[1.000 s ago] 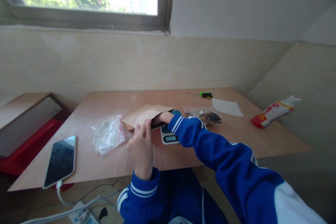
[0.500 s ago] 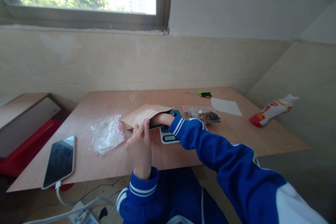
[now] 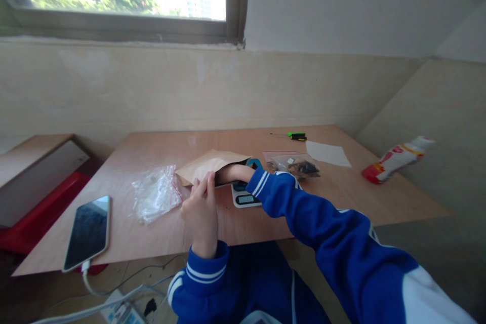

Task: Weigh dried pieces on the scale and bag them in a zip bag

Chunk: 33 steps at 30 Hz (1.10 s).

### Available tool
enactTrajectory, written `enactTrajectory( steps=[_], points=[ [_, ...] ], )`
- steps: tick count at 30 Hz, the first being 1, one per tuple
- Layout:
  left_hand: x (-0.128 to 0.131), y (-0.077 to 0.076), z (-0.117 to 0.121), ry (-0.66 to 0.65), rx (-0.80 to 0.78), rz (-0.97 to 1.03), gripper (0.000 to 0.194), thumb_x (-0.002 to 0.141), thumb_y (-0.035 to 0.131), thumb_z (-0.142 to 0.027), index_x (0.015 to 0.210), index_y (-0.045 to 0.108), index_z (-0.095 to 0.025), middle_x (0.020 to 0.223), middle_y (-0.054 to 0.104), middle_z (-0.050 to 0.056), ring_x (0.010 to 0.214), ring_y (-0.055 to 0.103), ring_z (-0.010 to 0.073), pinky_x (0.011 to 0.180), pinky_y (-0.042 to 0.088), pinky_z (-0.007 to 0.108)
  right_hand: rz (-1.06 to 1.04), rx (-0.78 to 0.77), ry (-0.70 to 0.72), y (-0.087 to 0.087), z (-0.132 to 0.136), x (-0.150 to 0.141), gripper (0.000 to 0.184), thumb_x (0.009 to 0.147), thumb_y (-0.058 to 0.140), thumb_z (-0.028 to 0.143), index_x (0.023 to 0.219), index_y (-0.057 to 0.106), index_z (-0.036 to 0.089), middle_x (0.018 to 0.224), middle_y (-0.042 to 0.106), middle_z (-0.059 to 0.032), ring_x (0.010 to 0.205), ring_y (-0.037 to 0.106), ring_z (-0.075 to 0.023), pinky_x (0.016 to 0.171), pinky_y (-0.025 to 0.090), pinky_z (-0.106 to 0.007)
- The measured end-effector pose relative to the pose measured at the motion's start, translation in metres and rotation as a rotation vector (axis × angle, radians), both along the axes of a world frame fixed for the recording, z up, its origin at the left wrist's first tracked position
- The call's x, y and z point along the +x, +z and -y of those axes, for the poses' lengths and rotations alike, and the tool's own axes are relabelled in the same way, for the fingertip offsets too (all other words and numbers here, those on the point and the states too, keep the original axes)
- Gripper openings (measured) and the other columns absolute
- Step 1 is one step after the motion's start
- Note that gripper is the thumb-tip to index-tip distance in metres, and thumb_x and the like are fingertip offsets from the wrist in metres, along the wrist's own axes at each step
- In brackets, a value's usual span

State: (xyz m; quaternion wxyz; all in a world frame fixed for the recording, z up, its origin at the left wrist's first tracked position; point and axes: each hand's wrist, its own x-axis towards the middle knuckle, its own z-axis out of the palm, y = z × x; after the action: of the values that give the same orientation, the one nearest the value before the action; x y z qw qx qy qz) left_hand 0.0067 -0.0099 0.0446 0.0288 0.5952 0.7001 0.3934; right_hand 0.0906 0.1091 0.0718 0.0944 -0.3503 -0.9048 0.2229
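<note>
A brown paper bag (image 3: pixel 207 164) lies on its side with its mouth toward the right. My left hand (image 3: pixel 201 207) pinches the near edge of that mouth between thumb and fingers. Into the opening reaches my right hand (image 3: pixel 237 173); its fingers are hidden inside the bag, so what they do there does not show. Just under my right wrist sits a white kitchen scale (image 3: pixel 246 200) with a small display and a teal top, partly covered by the sleeve. Beyond the right forearm rests a clear zip bag (image 3: pixel 294 166) with dark brown dried pieces in it.
Clear plastic zip bags (image 3: pixel 155 195) lie left of the paper bag. A tablet (image 3: pixel 87 233) with a charging cable overhangs the table's front left edge. Two screwdrivers (image 3: pixel 296 135) and white paper (image 3: pixel 328 154) lie at the back right, near a red-and-white bottle (image 3: pixel 395 160).
My right hand has drawn back very slightly to the right, with a little more wrist showing. The left hand keeps its pinch on the paper bag.
</note>
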Motion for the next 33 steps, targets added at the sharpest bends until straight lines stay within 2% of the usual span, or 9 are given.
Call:
enactTrajectory(
  steps=[5, 11, 16, 21, 25, 33],
  points=[
    [-0.003, -0.001, -0.001, 0.002, 0.001, 0.018, 0.029, 0.092, 0.053, -0.039, 0.093, 0.076, -0.023, 0.078, 0.072, 0.008, 0.059, 0.057, 0.0157, 0.054, 0.027, 0.025, -0.004, -0.059, 0.039, 0.008, 0.012, 0.009, 0.029, 0.078, 0.059, 0.003, 0.099, 0.07, 0.019, 0.106, 0.074, 0.0014, 0.108, 0.062, -0.0196, 0.095, 0.047, -0.027],
    [-0.004, 0.003, 0.0, 0.013, -0.019, 0.015, 0.027, 0.092, 0.054, -0.037, 0.096, 0.076, -0.022, 0.081, 0.073, 0.008, 0.056, 0.056, 0.0149, 0.053, 0.024, 0.026, -0.01, -0.095, 0.034, 0.017, 0.032, 0.028, 0.04, 0.079, 0.052, -0.004, 0.105, 0.071, 0.02, 0.103, 0.075, -0.0009, 0.097, 0.066, -0.0204, 0.099, 0.046, -0.035],
    [-0.007, 0.004, -0.002, 0.01, -0.01, 0.047, 0.025, 0.091, 0.055, -0.035, 0.098, 0.076, -0.023, 0.078, 0.073, 0.007, 0.054, 0.055, 0.0141, 0.053, 0.023, 0.026, -0.039, -0.068, 0.033, 0.022, 0.049, 0.044, 0.04, 0.082, 0.048, -0.005, 0.105, 0.072, 0.016, 0.105, 0.074, -0.0075, 0.102, 0.066, -0.0213, 0.095, 0.049, -0.035],
    [-0.011, 0.005, -0.006, 0.039, 0.05, 0.1, 0.027, 0.09, 0.056, -0.037, 0.097, 0.077, -0.022, 0.076, 0.074, 0.008, 0.053, 0.052, 0.013, 0.053, 0.025, 0.025, -0.195, 0.074, 0.018, 0.028, 0.067, 0.06, 0.03, 0.086, 0.052, 0.0, 0.101, 0.073, 0.014, 0.11, 0.07, -0.0118, 0.106, 0.064, -0.0213, 0.094, 0.049, -0.035],
    [-0.014, 0.007, -0.01, 0.04, 0.079, 0.116, 0.028, 0.09, 0.056, -0.038, 0.093, 0.078, -0.021, 0.071, 0.073, 0.007, 0.054, 0.052, 0.0136, 0.054, 0.026, 0.025, -0.314, 0.12, -0.033, 0.029, 0.074, 0.074, 0.027, 0.089, 0.054, 0.005, 0.103, 0.073, 0.017, 0.104, 0.07, -0.0083, 0.102, 0.064, -0.0187, 0.094, 0.049, -0.033],
    [-0.017, 0.017, -0.015, 0.042, 0.054, 0.096, 0.028, 0.09, 0.055, -0.039, 0.092, 0.078, -0.022, 0.062, 0.069, 0.005, 0.053, 0.05, 0.014, 0.053, 0.023, 0.025, -0.645, -0.01, -0.155, 0.032, 0.076, 0.097, 0.022, 0.09, 0.059, 0.02, 0.108, 0.073, 0.021, 0.104, 0.069, -0.0055, 0.098, 0.064, -0.0166, 0.087, 0.051, -0.029]
  ],
)
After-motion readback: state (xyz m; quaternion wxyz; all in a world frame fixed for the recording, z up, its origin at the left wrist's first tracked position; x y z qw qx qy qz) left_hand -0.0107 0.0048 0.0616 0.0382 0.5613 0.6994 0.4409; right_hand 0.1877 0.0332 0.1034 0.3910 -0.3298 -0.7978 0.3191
